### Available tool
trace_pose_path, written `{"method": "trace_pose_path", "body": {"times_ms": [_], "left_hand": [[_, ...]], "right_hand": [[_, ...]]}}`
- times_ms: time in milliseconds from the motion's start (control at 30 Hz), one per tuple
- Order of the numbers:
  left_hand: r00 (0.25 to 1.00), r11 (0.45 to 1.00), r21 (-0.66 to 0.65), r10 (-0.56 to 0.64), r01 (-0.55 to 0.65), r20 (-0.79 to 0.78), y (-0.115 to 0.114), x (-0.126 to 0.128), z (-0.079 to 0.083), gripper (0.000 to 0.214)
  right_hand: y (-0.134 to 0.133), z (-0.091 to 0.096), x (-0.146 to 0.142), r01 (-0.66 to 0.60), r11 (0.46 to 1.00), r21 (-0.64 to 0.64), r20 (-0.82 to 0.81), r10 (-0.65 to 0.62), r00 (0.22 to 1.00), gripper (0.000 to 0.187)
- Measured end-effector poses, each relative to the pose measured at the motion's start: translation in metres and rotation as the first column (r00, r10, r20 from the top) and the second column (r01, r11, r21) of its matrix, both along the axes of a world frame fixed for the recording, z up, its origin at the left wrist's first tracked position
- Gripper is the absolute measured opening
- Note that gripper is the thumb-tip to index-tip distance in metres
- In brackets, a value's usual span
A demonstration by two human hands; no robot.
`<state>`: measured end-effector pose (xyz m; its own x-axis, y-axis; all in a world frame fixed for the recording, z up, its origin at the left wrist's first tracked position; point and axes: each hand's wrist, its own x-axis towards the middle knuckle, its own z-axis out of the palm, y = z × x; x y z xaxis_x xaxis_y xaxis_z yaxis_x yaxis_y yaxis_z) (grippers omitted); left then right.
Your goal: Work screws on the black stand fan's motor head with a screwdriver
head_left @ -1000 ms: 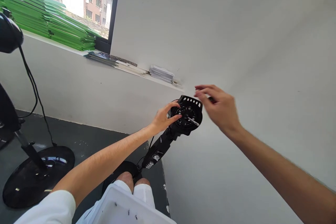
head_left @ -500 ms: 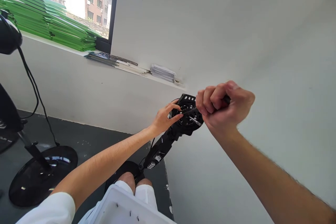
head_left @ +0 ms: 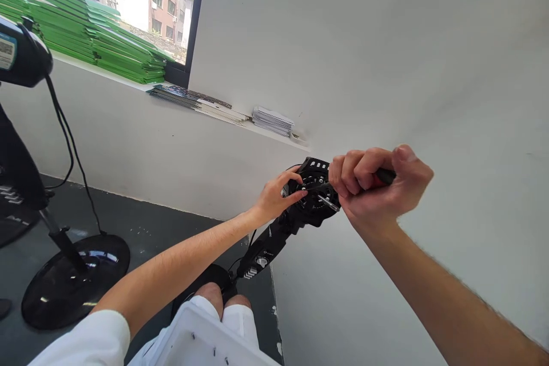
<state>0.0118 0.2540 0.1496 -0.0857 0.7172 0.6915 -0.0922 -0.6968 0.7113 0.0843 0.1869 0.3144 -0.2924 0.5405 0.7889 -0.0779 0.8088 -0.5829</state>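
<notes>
In front of me stands a black pedestal fan, its motor head (head_left: pixel 315 216) uncovered and tilted, with a silver shaft (head_left: pixel 329 203) sticking out. My right hand (head_left: pixel 386 200) is closed around a screwdriver (head_left: pixel 385 176) with a black and red handle, its thin blade reaching left across the fan head. At the blade's tip my left hand (head_left: pixel 277 197) pinches a small silver screw (head_left: pixel 303 188) between thumb and forefinger, against the fan head. The fingers partly hide the screw, so I cannot tell how deep it sits. Below is the fan's control panel with a knob (head_left: pixel 261 262).
A white tray (head_left: pixel 187 315) with several loose screws (head_left: pixel 215 351) rests at my lap. Another black fan with a round base (head_left: pixel 75 283) stands at left. Stacked green sheets (head_left: pixel 115 48), booklets and papers (head_left: pixel 273 120) line the windowsill. A white wall rises right of the fan.
The view has shifted slightly, so everything sits a little further right. My right hand has turned a bit around the screwdriver, showing more red on its handle. My left hand keeps its pinch.
</notes>
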Motion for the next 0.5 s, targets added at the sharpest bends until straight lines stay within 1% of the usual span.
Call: {"method": "trace_pose_path", "body": {"times_ms": [133, 333, 500], "left_hand": [[1.0, 1.0, 0.011, -0.001, 0.001, 0.018, 0.0001, -0.0002, 0.001, 0.016], [1.0, 1.0, -0.019, -0.014, 0.014, 0.003, -0.0025, -0.0016, 0.0036, 0.015], [0.999, 1.0, 0.006, -0.015, 0.015, 0.032, -0.002, -0.0005, 0.0023, 0.015]], "right_hand": [[-0.0012, -0.0022, -0.0053, -0.028, 1.0, 0.001, -0.015, 0.028, 1.0, 0.059], [-0.0012, -0.006, -0.0038, -0.016, 1.0, 0.005, -0.047, 0.016, 0.999, 0.06], [-0.0019, -0.0052, -0.0033, -0.05, 0.998, 0.04, -0.013, 0.051, 0.999, 0.059]]}}
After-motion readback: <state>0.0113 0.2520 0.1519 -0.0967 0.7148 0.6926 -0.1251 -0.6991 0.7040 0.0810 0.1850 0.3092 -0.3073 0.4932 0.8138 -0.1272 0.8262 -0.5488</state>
